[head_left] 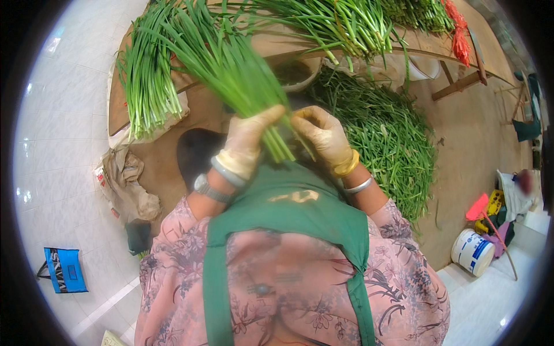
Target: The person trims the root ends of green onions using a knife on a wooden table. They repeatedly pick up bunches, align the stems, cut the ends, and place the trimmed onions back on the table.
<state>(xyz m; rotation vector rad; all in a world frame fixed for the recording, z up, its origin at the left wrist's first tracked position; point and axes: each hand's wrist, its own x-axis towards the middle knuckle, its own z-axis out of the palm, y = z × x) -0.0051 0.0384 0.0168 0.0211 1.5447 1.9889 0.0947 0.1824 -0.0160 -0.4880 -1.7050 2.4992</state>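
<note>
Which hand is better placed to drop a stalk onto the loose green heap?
Probably the right hand: it is nearer the heap and seems to pinch only a thin stalk, while the left hand grips the bunch.

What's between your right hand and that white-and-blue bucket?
In the head view, between the right hand and the white-and-blue bucket lie a heap of green leaves, then brown floor.

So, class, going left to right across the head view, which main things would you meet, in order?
Blue bag, leftmost greens, left hand, right hand, leafy pile, white bucket.
</note>
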